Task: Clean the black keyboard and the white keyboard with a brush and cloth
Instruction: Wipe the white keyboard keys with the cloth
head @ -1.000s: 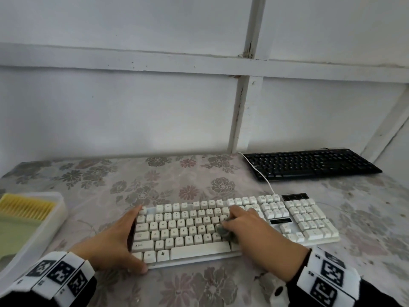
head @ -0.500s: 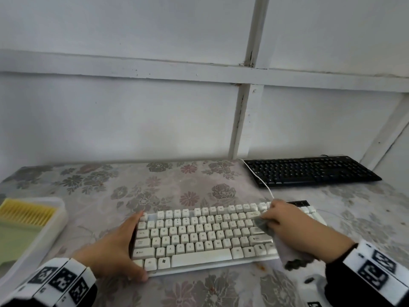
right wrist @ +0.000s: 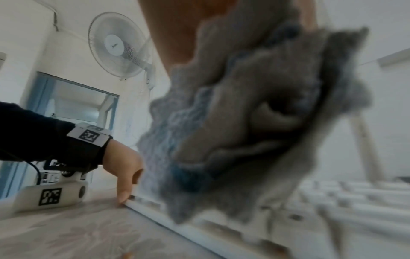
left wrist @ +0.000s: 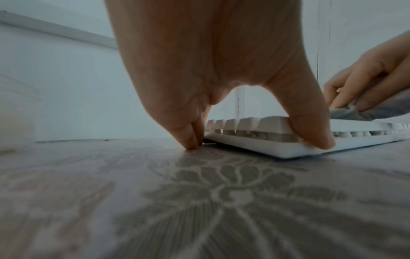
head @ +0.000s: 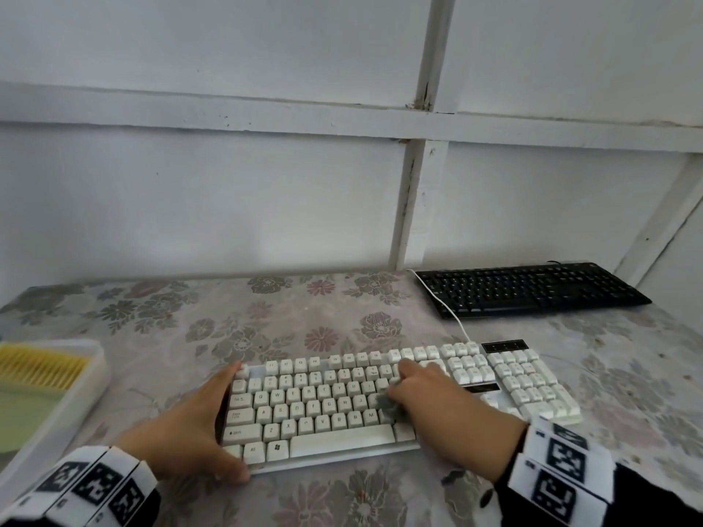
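Note:
The white keyboard [head: 323,405] lies at the near middle of the flowered table. My left hand [head: 213,420] grips its left end, thumb [left wrist: 315,136] on the front corner and fingers [left wrist: 190,140] at the back corner. My right hand [head: 437,405] holds a bunched grey cloth [head: 388,407] and presses it onto the keys right of the middle; up close the cloth [right wrist: 255,113] fills the right wrist view. The black keyboard [head: 528,292] sits untouched at the far right by the wall. A brush with yellow bristles [head: 38,368] lies in the tray at the left.
A white plastic tray [head: 87,389] stands at the left table edge. The white keyboard's cable [head: 452,317] runs back past the black keyboard. White wall panels close the back and right sides. A wall fan [right wrist: 119,43] hangs behind me.
My right hand swept the cloth to the right over the keys, then came back left to the main key block. My left hand kept its hold on the left end.

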A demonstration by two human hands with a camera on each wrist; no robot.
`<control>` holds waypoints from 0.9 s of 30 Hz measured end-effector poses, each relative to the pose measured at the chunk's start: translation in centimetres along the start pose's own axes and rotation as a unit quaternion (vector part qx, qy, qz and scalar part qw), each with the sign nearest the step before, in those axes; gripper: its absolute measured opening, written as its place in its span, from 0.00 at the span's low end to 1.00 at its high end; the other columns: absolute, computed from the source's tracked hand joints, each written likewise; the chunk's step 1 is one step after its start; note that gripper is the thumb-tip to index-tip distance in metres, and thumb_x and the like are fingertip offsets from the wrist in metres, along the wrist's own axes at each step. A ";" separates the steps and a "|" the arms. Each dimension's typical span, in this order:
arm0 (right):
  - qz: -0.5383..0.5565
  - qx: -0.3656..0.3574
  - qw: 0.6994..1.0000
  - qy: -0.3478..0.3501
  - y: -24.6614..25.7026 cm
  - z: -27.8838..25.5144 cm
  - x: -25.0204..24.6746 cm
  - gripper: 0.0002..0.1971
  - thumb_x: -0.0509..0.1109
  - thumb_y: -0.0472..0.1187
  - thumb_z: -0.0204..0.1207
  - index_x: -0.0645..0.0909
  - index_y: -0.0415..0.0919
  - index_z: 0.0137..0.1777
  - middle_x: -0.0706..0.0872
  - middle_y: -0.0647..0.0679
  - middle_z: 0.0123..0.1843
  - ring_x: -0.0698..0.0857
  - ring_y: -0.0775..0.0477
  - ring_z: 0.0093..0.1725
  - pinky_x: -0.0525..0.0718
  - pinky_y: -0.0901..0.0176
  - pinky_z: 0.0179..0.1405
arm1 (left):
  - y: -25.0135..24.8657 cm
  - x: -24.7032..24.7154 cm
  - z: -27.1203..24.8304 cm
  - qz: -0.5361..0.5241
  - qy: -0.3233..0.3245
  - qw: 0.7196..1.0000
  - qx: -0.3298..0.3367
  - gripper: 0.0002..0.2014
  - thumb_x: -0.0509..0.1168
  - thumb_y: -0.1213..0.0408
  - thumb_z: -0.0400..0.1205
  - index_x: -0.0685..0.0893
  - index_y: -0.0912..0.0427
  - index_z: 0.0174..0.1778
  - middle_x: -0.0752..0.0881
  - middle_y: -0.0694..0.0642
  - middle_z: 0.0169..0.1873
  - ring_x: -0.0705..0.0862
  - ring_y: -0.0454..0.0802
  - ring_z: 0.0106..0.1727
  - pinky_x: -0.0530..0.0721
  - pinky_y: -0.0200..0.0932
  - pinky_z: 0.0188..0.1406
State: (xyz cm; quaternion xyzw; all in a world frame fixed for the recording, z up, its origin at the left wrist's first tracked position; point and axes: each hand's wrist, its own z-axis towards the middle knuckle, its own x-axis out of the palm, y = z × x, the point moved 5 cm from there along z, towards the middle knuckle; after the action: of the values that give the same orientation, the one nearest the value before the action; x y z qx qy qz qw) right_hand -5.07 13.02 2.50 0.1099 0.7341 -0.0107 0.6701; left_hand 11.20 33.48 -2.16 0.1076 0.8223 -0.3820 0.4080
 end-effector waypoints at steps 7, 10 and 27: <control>-0.014 0.098 0.995 0.008 -5.5 -1.9 -0.1 0.14 0.62 0.38 0.81 0.79 0.44 0.32 0.60 0.62 0.39 0.73 0.50 0.44 0.65 0.70 0.35 | 0.0 0.1 0.0 -0.015 0.005 1.000 -0.003 0.69 0.82 0.48 0.55 0.36 0.45 0.80 0.54 0.44 0.79 0.60 0.42 0.76 0.58 0.40 0.77; -0.006 0.108 0.994 0.007 -5.4 -1.5 -1.6 0.20 0.63 0.37 0.80 0.70 0.49 0.26 0.59 0.61 0.38 0.73 0.52 0.41 0.63 0.71 0.34 | 0.0 0.2 -0.1 -0.022 0.008 1.000 -0.007 0.69 0.82 0.48 0.54 0.35 0.44 0.80 0.54 0.44 0.79 0.61 0.43 0.76 0.59 0.41 0.77; 0.011 0.029 0.999 -0.008 -2.5 -1.1 0.3 0.11 0.59 0.34 0.81 0.83 0.46 0.50 0.64 0.54 0.46 0.67 0.49 0.46 0.66 0.60 0.41 | 0.4 0.2 0.3 -0.031 0.012 0.999 0.002 0.70 0.81 0.45 0.51 0.38 0.43 0.80 0.56 0.42 0.79 0.61 0.41 0.75 0.60 0.41 0.76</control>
State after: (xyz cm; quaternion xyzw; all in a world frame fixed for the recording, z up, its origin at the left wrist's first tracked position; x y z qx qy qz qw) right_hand -6.60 10.81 1.98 0.1374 0.7266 -0.0255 0.6727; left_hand 11.49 33.49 -2.64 0.0879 0.8292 -0.3949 0.3857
